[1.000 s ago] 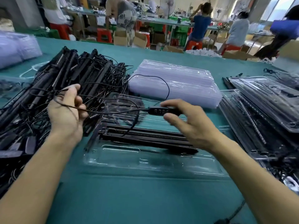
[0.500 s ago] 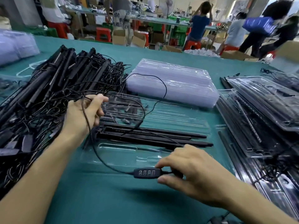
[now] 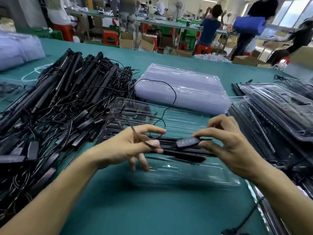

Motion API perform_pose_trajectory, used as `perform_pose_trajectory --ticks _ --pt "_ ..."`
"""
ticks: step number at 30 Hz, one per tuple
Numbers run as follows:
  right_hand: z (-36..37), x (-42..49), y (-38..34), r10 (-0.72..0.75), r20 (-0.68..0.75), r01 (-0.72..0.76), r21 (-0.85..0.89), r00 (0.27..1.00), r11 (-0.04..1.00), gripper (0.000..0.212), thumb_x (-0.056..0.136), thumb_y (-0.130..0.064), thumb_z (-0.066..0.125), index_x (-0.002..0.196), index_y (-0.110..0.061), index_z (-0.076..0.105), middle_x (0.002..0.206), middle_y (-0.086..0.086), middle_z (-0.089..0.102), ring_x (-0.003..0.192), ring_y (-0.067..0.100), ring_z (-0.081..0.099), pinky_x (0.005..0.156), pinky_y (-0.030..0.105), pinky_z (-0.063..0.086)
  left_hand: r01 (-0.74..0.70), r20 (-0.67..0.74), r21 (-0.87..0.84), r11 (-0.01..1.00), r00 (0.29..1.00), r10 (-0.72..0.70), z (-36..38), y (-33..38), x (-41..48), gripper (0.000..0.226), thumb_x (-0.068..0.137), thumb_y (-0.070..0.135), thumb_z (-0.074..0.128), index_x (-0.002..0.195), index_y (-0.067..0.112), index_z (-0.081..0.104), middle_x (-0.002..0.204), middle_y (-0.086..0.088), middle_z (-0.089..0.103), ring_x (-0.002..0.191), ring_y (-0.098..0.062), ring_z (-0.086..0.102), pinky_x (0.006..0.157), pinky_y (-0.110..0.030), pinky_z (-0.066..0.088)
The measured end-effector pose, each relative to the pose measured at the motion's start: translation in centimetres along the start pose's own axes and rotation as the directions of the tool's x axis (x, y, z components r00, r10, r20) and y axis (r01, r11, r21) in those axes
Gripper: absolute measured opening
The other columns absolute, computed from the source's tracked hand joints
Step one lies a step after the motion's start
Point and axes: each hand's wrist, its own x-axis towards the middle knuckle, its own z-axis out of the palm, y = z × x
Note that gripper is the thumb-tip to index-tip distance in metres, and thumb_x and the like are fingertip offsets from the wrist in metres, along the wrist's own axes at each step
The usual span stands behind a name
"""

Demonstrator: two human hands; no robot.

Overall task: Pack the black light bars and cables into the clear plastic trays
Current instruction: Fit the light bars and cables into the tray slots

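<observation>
Pinching the small controller (image 3: 186, 142) between thumb and fingertips, your right hand (image 3: 228, 143) hovers just above the light bars (image 3: 183, 153), with the wrist bent inward and the other fingers arched. Your left hand (image 3: 132, 146) faces it from the other side. It holds the thin cable (image 3: 175, 97) lightly between the thumb and first fingers, and the two lower fingers hang spread and free. From that pinch the cable loops away toward the far edge of the counter (image 3: 135, 209).

Under both hands the bars already lie lengthwise in the open clear tray (image 3: 194, 175), which sits midway along the near edge. For this set, that leaves the cable and controller, which are held in the air and not yet coiled or tucked into a pocket.

The whole job looks far from finished. A deep pile of bars and tangled leads (image 3: 59, 107) covers the left edge, unpacked. A stack of empty trays (image 3: 183, 89) waits beyond the open one, toward the far edge. Along the right edge lie several filled trays (image 3: 279, 112), though I can't count them.
</observation>
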Motion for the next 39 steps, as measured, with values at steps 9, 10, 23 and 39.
perform_pose_trajectory --ticks 9,10,23,39 --pt "3.2 0.0 -3.1 0.15 -0.086 -0.146 0.055 0.985 0.988 0.015 0.09 -0.034 0.065 0.104 -0.029 0.069 0.064 -0.009 0.049 0.062 0.005 0.049 0.061 0.021 0.038 -0.175 -0.138 -0.156 0.972 0.978 0.154 4.1 -0.7 1.7 0.024 0.086 0.018 0.069 0.105 0.032 0.07 0.083 -0.014 0.073 0.051 -0.02 0.065 0.044 -0.026 0.052" --pt "3.5 -0.1 -3.8 0.269 -0.117 -0.251 0.145 0.956 0.957 0.019 0.088 -0.045 0.061 0.092 -0.028 0.067 0.059 -0.004 0.054 0.057 0.007 0.052 0.059 0.025 0.042 -0.231 -0.213 -0.103 0.967 0.955 0.205 4.4 -0.7 1.7 0.023 0.086 0.014 0.072 0.103 0.029 0.069 0.078 -0.014 0.072 0.05 -0.021 0.065 0.044 -0.026 0.051" --pt "2.4 3.5 -5.4 0.706 0.237 -0.533 0.814 0.668 0.231 0.015 0.098 -0.016 0.049 0.087 -0.008 0.056 0.073 0.008 0.065 0.059 0.023 0.068 0.055 0.03 0.055 -0.248 -0.23 0.671 0.699 0.826 0.514 6.1 -0.8 2.2 0.022 0.091 0.024 0.062 0.111 0.033 0.061 0.085 0.025 0.056 0.079 0.003 0.059 0.071 -0.023 0.047" --pt "-4.8 2.9 -1.3 0.091 0.292 -0.139 0.146 0.952 0.98 0.039 0.087 -0.07 0.045 0.115 -0.048 0.061 0.09 0.003 0.067 0.075 0.017 0.061 0.066 0.036 0.051 0.136 -0.175 0.421 0.897 0.982 -0.067 -2.3 3.3 0.9 0.021 0.092 0.033 0.066 0.075 0.022 0.068 0.064 0.007 0.067 0.053 -0.011 0.064 0.043 -0.019 0.042"
